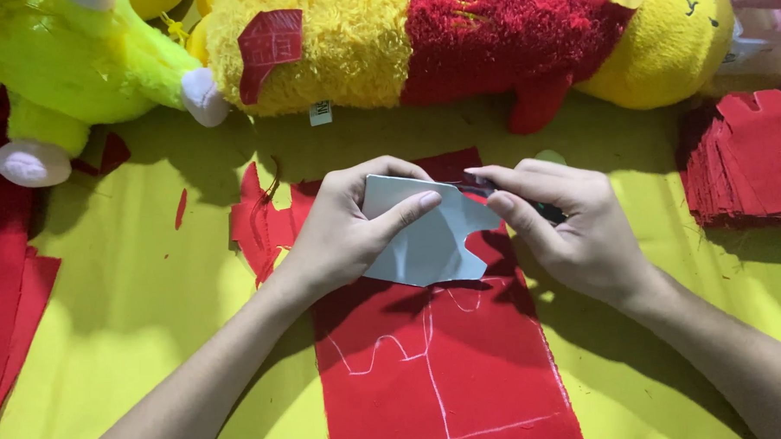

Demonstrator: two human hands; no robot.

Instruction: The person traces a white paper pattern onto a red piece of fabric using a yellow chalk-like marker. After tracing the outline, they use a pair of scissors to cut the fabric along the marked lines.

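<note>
While pressing a grey template flat on red felt, left hand clamped on its edge, thumb on top; right hand pinched shut on a dark marker at the template's rim. White outlines below; cut pieces stacked right.

We see a yellow cloth surface. On it lie red felt, a far-right stack of red cutouts, and plush toys far back.
</note>
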